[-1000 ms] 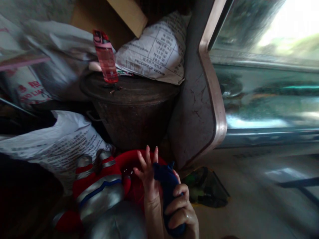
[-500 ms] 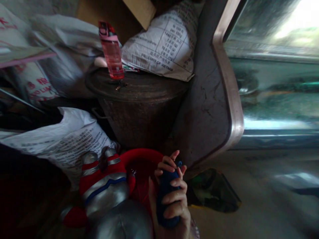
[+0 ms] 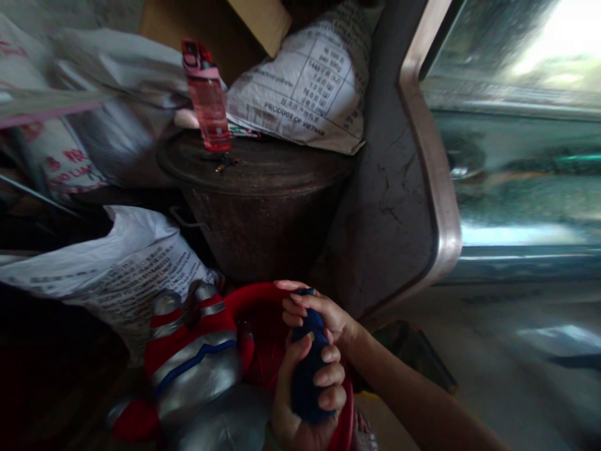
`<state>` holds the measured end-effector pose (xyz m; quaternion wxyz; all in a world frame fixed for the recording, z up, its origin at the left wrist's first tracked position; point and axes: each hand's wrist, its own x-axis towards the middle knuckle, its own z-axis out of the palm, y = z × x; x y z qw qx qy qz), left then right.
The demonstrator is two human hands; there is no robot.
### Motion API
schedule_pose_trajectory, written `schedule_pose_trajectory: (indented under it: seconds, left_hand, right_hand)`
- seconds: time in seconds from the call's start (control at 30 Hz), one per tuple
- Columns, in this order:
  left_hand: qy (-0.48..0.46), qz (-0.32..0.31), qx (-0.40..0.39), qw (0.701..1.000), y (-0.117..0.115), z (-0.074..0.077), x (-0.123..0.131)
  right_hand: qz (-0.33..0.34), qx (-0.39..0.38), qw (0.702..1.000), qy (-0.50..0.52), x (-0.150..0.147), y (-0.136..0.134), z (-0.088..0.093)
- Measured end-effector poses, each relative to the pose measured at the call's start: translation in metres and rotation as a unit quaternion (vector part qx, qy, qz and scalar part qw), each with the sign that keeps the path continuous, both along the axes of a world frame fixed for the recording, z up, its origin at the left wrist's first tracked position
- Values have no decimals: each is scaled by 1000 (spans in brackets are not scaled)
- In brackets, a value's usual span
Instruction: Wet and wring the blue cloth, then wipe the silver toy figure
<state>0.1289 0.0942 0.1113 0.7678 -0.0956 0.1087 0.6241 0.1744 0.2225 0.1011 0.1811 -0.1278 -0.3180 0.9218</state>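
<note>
**Q:** Head view. Report the hands.

**A:** Both are at lower centre of the frame. The left hand (image 3: 293,404) is underneath, and the right hand (image 3: 323,310) is above it, with its forearm entering from the right edge. Both grips are pressed together around a dark blue cloth (image 3: 306,382), fingers curled, neither spread.

**Q:** Location of the cloth?

**A:** In the 2 hands, above a red plastic basin (image 3: 248,293). Whether it touches the basin cannot be told.

**Q:** What is done and what is left?

**A:** The cloth is bunched in a 2-handed hold and not set down. The hands hide most of the basin's inside, so its contents are unconfirmed. Wetness of the cloth also cannot be confirmed.

**Q:** Surroundings?

**A:** A silver and red toy figure (image 3: 192,357) stands just left of the basin. Above, a pink water bottle (image 3: 206,103) stands on the lid of a rusty metal bin (image 3: 253,235). A printed woven sack (image 3: 300,81) sits behind it at upper centre, and a white printed sack (image 3: 122,263) lies at left.
</note>
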Motion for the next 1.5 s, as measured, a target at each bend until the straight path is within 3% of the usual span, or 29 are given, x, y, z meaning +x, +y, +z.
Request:
schedule_pose_trajectory:
  seconds: [0.13,0.33,0.53,0.67,0.83,1.03,1.13,1.3,1.4,1.5]
  left_hand:
    - [-47,-17,-8,999,6,-3,-2]
    - [49,-32,-108,992,13,-11,-1]
    - [176,-42,-162,970,27,-31,0]
    - [247,-45,-159,955,38,-56,3]
    - [363,-35,-183,913,49,-98,8]
    - [469,-22,-216,856,58,-150,16]
    - [497,-14,-236,835,58,-168,18]
    - [510,-9,-237,827,52,-174,21]
    - [491,-3,-228,841,48,-165,24]
    - [426,19,-221,877,44,-148,26]
  right_hand:
    - [63,60,996,-31,-5,14,3]
    - [109,128,980,-105,-10,24,0]
    - [157,249,929,-222,-16,35,-8]
    - [146,339,887,-277,-21,38,-19]
    - [143,480,787,-360,-26,38,-52]
    - [103,528,724,-431,-28,30,-101]
    - [77,518,702,-483,-28,25,-119]
    - [43,460,712,-528,-24,25,-136]
    - [38,421,753,-504,-21,31,-137]
    - [53,374,811,-446,-16,38,-133]
